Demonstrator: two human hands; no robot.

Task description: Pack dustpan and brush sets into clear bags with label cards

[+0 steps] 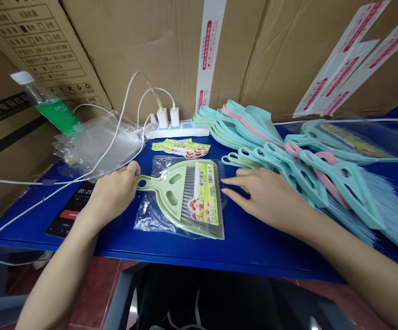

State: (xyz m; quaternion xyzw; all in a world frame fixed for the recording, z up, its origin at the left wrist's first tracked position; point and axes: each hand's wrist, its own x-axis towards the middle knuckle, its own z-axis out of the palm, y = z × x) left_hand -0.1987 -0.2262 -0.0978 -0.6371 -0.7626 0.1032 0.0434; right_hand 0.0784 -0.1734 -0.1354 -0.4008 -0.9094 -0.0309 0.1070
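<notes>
Dustpan set [171,192], pale green, grey bristles [189,195], bagged; left grip [118,190] closed on its handle [146,183], right grip [261,192] parted, empty.

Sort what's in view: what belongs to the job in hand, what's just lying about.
Likely the job's:
- bagged green dustpan-and-brush set
- stacked dustpans
- loose brushes
- printed cards
- clear bags

Seemingly lying about:
- bottle
- phone
- power strip

Pale-green dustpan set [175,189] — grey bristles [189,185] — blue tabletop [254,243]
</notes>
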